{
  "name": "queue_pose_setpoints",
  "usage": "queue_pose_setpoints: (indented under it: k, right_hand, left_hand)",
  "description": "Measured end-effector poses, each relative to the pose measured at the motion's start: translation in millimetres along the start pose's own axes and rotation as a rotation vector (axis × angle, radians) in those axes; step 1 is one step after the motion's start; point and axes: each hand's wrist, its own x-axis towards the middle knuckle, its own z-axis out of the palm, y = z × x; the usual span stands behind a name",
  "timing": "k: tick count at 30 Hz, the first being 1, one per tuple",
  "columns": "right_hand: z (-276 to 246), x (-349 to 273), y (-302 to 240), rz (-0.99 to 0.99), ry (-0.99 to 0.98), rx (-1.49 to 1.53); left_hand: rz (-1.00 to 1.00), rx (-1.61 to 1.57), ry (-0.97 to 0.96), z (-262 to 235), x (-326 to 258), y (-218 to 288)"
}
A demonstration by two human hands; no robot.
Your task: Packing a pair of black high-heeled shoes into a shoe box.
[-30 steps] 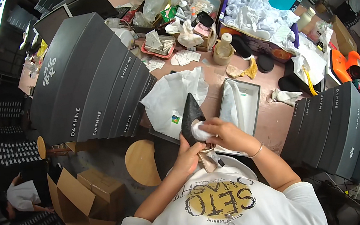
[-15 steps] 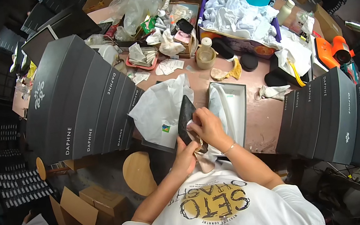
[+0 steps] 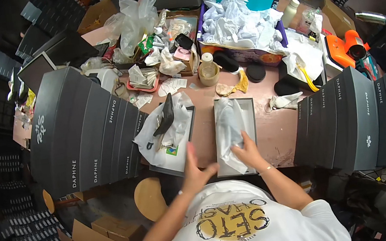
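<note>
A black pointed shoe (image 3: 166,115) lies on crumpled white tissue paper (image 3: 149,135), over an open shallow box part (image 3: 177,160) on the left. My left hand (image 3: 195,172) hovers at the near right edge of that box part, fingers spread, holding nothing. To the right, a long bundle in white tissue (image 3: 228,125) rests in an open grey-edged shoebox (image 3: 246,108). My right hand (image 3: 250,154) has its thumb and fingers on the bundle's near end. Whatever the tissue wraps is hidden.
Stacks of dark grey shoeboxes stand left (image 3: 83,131) and right (image 3: 345,118). Behind are a carton of crumpled white paper (image 3: 240,20), a small jar (image 3: 208,71), a red tray of cards (image 3: 143,78) and an orange tool (image 3: 345,47). A round wooden stool (image 3: 149,198) stands below.
The black shoe has left my hands and now lies on the tissue at left. My left hand has drawn back, opened. My right hand has moved to the tissue bundle in the right shoebox.
</note>
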Motion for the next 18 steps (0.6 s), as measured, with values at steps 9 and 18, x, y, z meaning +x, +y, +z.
queue_pose_setpoints:
  k: [9,18]
  right_hand:
    - [-27,-2,-112,-0.573,0.346,-0.212]
    - [34,-29,-98,-0.725,-0.05,-0.26]
  left_hand:
    - [-0.229,-0.834,0.222,22,14,45]
    - [-0.352,-1.304,0.145,3,19,3]
